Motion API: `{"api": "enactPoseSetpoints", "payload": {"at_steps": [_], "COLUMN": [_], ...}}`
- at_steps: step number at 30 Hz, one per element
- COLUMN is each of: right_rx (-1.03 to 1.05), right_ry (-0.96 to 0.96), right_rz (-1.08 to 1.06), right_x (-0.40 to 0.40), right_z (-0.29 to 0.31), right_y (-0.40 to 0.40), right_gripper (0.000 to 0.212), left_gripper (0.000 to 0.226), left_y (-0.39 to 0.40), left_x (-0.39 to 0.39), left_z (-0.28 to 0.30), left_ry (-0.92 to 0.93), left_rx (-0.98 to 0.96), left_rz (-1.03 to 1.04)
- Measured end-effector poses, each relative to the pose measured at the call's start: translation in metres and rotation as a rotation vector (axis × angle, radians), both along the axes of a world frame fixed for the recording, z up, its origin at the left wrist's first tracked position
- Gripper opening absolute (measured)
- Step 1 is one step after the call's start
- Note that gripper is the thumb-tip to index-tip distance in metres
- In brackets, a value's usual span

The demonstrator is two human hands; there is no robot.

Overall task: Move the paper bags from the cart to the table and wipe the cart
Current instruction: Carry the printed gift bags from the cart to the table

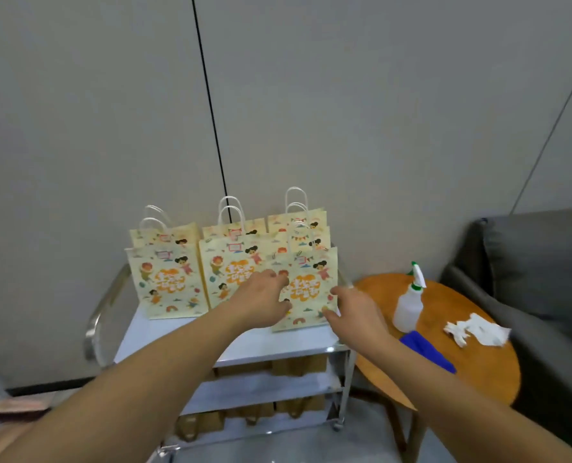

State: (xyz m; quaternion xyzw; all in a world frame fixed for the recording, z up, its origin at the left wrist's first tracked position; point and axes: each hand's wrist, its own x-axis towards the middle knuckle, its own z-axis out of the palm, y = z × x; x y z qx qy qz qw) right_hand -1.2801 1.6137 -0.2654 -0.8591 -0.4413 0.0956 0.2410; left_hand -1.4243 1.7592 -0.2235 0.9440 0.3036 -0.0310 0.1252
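Bags [174,282] all sit on the cart [264,344] beside the table [478,369], unwiped, as the left hand [261,300] and right hand [353,310], fingers spread, clasp the nearest bag [308,289].

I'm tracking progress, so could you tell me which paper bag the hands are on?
The front right bag, nearest the round table; left hand and right hand flank it.

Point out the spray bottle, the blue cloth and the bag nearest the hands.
spray bottle [409,307]: head view, on its translucent body.
blue cloth [426,350]: head view, on its visible middle.
front right paper bag [311,289]: head view, on its printed front face.
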Motion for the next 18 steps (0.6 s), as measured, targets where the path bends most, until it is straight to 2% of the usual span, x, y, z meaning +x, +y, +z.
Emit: {"api": "enactPoseSetpoints", "payload": {"at_steps": [8,15,18], "right_rx": [0.065,-0.011,-0.080], "right_ry": [0.011,-0.044,-0.056], "right_rz": [0.084,0.056,0.049], "right_x": [0.064,0.098,0.098], "right_z": [0.024,0.035,0.032], "right_y": [0.099,0.178,0.198], "right_gripper": [0.050,0.072,0.071], "left_gripper": [0.057,0.058,0.058], "left_y": [0.060,0.098,0.119], "left_x": [0.021,0.035,0.037], "left_z": [-0.003,-0.006,-0.010], "left_ry": [0.082,0.030,-0.004], "left_rx": [0.032,-0.014,-0.032], "left_rz": [0.100,0.070,0.026]}}
